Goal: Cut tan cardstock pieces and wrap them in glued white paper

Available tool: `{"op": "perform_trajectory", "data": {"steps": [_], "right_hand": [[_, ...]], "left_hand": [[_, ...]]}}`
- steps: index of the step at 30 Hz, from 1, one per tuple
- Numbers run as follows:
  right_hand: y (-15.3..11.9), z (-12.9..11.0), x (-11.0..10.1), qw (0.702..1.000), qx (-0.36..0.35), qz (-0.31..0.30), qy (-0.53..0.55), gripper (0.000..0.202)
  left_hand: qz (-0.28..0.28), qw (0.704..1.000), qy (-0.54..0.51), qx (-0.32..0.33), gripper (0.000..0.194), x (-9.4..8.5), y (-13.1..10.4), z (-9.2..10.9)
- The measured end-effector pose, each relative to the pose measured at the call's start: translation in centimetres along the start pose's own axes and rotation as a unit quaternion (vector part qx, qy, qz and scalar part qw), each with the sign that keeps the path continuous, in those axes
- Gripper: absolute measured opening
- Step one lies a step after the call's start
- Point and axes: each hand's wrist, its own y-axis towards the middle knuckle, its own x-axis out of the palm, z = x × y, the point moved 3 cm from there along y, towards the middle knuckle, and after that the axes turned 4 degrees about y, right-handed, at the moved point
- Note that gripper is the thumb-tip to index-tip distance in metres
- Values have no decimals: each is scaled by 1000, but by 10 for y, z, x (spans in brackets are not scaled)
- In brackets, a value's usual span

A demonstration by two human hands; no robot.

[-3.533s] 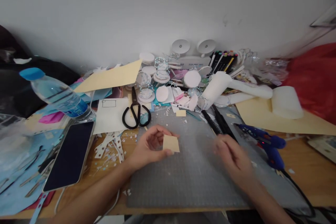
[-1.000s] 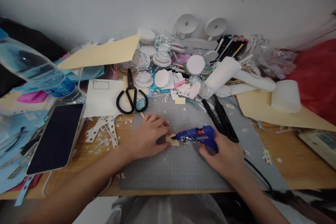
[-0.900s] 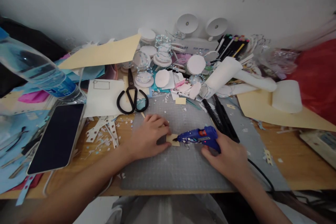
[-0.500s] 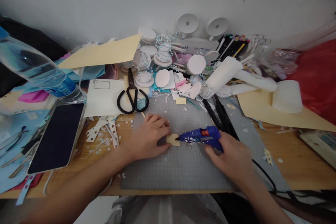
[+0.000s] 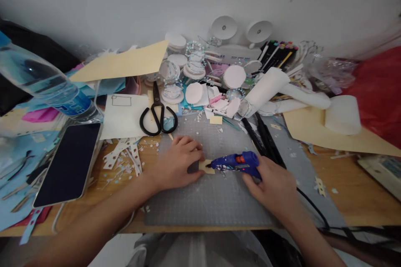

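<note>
On the grey cutting mat, a small piece of cream card lies flat. My left hand is at its left edge, thumb and fingers closed on that edge. A blue hot glue gun is gripped by its handle in my right hand. Its dark nozzle tip points left over the middle of the card; whether it touches cannot be told. A red light glows on the glue gun, and paper bits cling to its underside. Another small cream card piece lies farther back on the mat.
Black-handled scissors lie on white paper to the left, near a phone and a water bottle. Black pens lie right of the glue gun. White rolls and paper discs crowd the back. A black cord trails right.
The glue gun and my right hand have shifted slightly left, bringing the nozzle farther over the card. My left hand and the card have stayed in place.
</note>
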Motion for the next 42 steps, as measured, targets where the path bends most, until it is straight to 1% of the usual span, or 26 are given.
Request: {"op": "perform_trajectory", "data": {"steps": [2,7,11,15,17,18,22,28,33,36,38,39,42], "right_hand": [[0,-1,0,1000,-7,-2,4,17],[0,3,1,1000,5,-14,1,18],[1,1,3,1000,7,-13,13,18],[-4,3,4,998,42,31,18,16],[-9,5,5,997,56,55,16,19],[-10,6,5,997,56,57,16,21],[-15,6,7,997,49,51,16,18],[-25,13,10,994,101,38,-5,27],[-32,13,12,994,110,14,8,30],[-35,13,12,992,124,19,12,35],[-37,14,10,988,148,24,22,41],[-38,17,7,984,174,28,31,44],[-45,34,-4,952,294,59,59,45]], "left_hand": [[2,1000,-4,1,17,0,0,0],[1,1000,-4,2,18,0,-1,-1],[4,1000,-3,-2,21,0,-1,-2],[3,1000,-2,-2,24,0,0,-2],[-1,1000,-2,1,25,0,0,-2],[-2,1000,-3,1,25,0,0,-3],[-8,1000,-9,-1,26,0,-1,-3],[-5,1000,-25,-11,25,1,-1,-5],[-4,999,-37,-13,24,3,0,-6],[-9,999,-44,-18,24,3,0,-7],[-10,999,-46,-22,24,4,0,-7],[-10,999,-47,-23,24,4,0,-6],[-9,999,-49,-20,24,5,0,-6]]}}
